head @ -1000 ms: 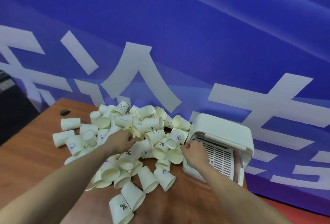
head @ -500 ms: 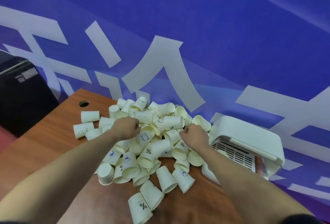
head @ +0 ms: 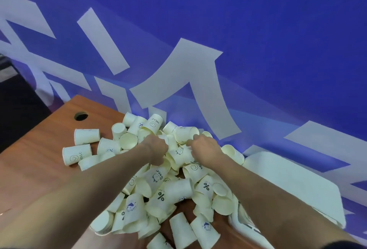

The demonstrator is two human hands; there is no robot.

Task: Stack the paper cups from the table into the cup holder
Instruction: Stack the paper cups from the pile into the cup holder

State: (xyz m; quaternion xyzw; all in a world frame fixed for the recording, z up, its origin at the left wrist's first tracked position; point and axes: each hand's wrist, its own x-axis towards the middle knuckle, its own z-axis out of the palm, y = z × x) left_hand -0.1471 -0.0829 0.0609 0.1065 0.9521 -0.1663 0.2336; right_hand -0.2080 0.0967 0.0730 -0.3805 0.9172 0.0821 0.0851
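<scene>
Both hands work at the top of the pile of paper cups point(head: 158, 185) on the table point(head: 35, 161). Left hand point(head: 157, 150) has fingers curled into the cups; what it grips cannot be told. Right hand point(head: 204, 149) curls round one cup point(head: 179, 154). Cup holder point(head: 294, 187) lies just beside the pile, to the right. Nest cups mouth-to-base, rims aligned, without crushing the walls.
</scene>
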